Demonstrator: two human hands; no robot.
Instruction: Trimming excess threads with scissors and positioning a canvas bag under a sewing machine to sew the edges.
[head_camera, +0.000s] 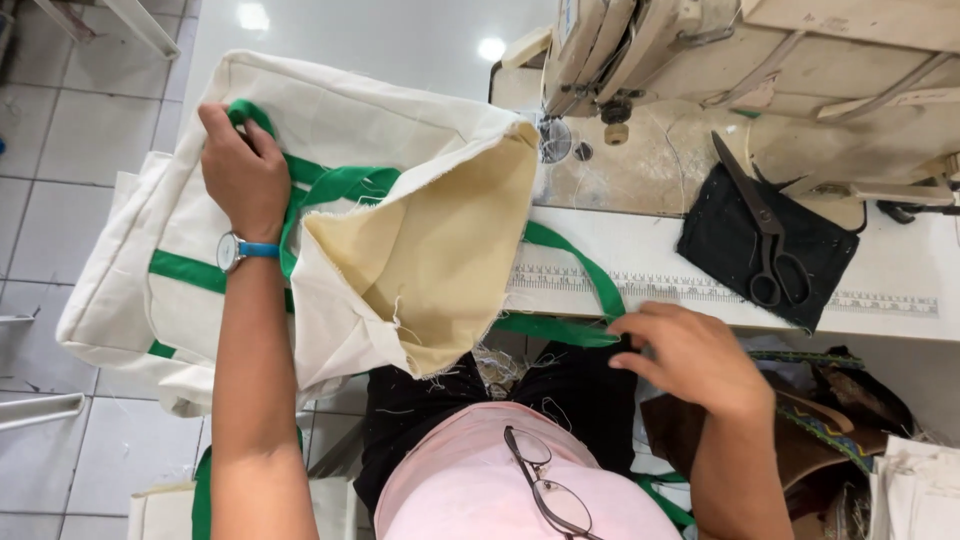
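The left hand (243, 172) is clenched on a green webbing handle (330, 185) of a cream canvas tote bag (330, 110), gripping it at the far left of the bag. A wristwatch with a blue strap (240, 250) sits on that wrist. The bag hangs off the left edge of the white sewing table (900, 270), over a pale tiled floor (60, 120). Its mouth is open toward the right, showing a yellowish inner lining (440, 260) with frayed raw edges. A green band runs across the bag's outer face at lower left.

The right hand (690, 355) lies at the near edge of the table, fingers curled and pinching a second green webbing strap (585, 280). This strap runs from the bag's opening across the table edge to the fingertips.

On the table a printed ruler strip (700, 288) runs along the near edge. Black-handled scissors (765, 235) lie on a dark square cloth (735, 245) to the right. A beige industrial sewing machine (700, 50) stands at the far side, its needle area just beside the bag's opening.

Near the wearer, spectacles (545, 485) hang on a pink top. More cream fabric pieces (915, 490) lie at the near right.
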